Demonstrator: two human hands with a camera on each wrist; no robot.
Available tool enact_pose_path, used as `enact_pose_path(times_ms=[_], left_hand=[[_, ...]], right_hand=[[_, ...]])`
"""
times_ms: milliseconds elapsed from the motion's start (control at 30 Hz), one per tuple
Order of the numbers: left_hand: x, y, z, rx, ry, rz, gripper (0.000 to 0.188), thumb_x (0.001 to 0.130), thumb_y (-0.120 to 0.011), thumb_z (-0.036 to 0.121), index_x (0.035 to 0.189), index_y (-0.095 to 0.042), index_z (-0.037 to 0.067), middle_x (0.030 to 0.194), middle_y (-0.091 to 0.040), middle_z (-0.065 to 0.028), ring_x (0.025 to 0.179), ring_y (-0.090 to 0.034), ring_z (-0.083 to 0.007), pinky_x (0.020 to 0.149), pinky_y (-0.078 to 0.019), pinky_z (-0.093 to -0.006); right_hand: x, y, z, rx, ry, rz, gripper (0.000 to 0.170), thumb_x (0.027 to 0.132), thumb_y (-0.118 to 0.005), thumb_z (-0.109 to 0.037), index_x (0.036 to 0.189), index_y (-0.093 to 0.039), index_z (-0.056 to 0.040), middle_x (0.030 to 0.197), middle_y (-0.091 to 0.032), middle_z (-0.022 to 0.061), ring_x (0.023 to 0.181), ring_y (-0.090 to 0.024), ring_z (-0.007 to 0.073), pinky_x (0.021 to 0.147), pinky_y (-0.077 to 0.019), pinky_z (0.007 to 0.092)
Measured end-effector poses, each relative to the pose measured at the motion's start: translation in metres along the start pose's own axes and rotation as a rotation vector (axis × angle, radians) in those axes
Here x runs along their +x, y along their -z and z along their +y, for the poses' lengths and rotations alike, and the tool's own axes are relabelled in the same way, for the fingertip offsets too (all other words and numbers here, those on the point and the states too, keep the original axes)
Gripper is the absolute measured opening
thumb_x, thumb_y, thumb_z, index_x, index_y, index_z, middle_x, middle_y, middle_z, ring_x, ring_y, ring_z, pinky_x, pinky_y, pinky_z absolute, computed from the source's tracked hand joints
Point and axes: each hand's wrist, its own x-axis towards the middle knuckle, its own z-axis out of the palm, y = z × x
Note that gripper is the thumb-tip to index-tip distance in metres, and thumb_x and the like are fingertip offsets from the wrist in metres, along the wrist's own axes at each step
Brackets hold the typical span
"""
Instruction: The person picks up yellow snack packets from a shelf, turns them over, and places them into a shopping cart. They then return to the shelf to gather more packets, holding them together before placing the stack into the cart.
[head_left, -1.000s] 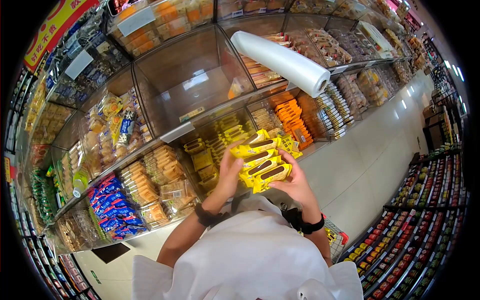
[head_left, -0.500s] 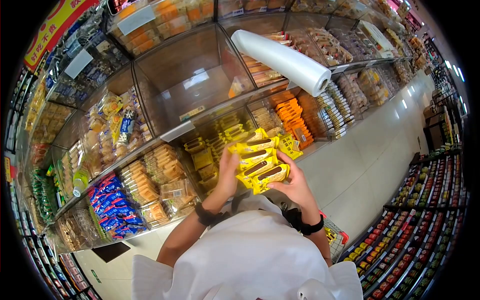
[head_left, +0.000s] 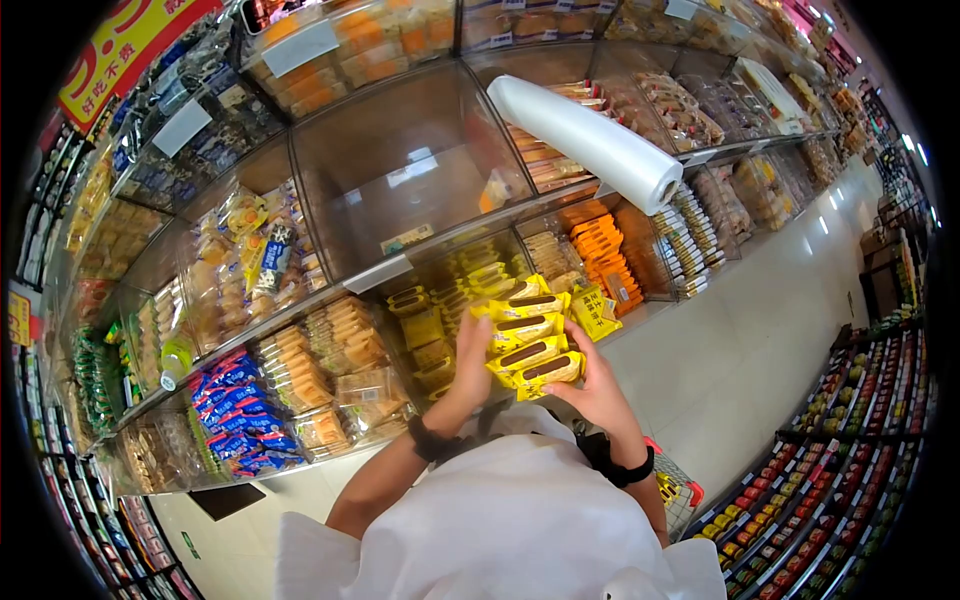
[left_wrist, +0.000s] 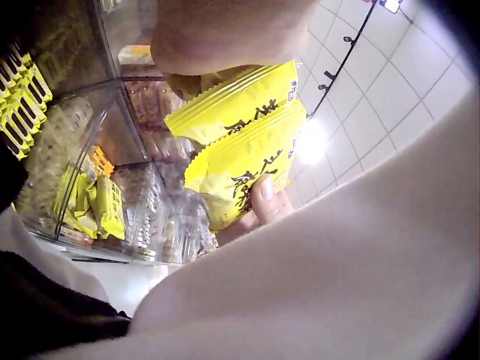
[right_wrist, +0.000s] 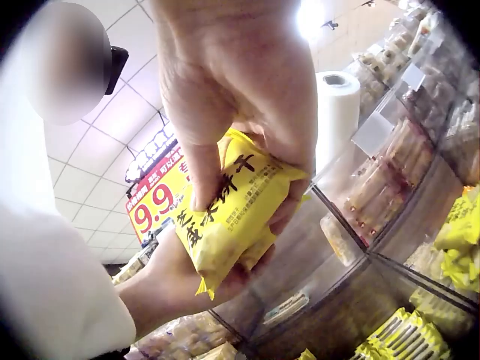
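Several yellow snack packets (head_left: 527, 350), with long dark windows on their faces, are stacked in a row between my two hands in the head view. My left hand (head_left: 473, 365) holds their left ends, fingers partly hidden behind the stack. My right hand (head_left: 598, 388) grips the right ends, its thumb on the nearest packet. The right wrist view shows that thumb pressing the printed yellow wrapper (right_wrist: 236, 214), with the left hand (right_wrist: 169, 274) beneath. In the left wrist view, two printed packets (left_wrist: 244, 169) stand side by side, a thumb tip against the lower one.
Below my hands, a clear bin holds more yellow packets (head_left: 430, 325). Orange packets (head_left: 600, 250) and blue packets (head_left: 235, 410) fill nearby bins. A white plastic bag roll (head_left: 590, 145) lies across the upper shelf. A shopping cart (head_left: 675, 490) stands at my right, beside the aisle floor.
The head view has turned, so the shelves appear shifted right and slightly down. Both hands keep hold of the yellow packets, which sit at slightly different angles in the row.
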Motion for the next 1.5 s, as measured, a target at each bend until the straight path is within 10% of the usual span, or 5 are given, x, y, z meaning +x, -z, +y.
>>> enact_pose_path(times_ms=[233,1500], left_hand=[[0.000,-0.003,0.005,-0.016,0.012,-0.017,0.036,0.092,-0.039,0.027,0.119,-0.040,0.003,0.113,-0.050,-0.0089,0.103,-0.048,-0.0167,0.089,-0.0372,-0.0294],[-0.002,-0.004,0.007,0.010,0.002,-0.030,0.034,0.092,-0.040,0.023,0.118,-0.040,0.002,0.113,-0.050,-0.0092,0.105,-0.046,-0.0162,0.091,-0.0347,-0.0285]], right_hand=[[0.001,0.000,-0.001,0.054,-0.017,0.015,0.077,0.065,-0.069,-0.002,0.130,-0.030,-0.0012,0.128,-0.041,0.0144,0.117,-0.041,0.0243,0.098,-0.0317,0.0328],[0.001,0.004,-0.002,0.102,-0.025,-0.022,0.080,0.066,-0.070,0.001,0.132,-0.024,0.0031,0.126,-0.041,0.0096,0.115,-0.041,0.0153,0.097,-0.0319,0.0290]])
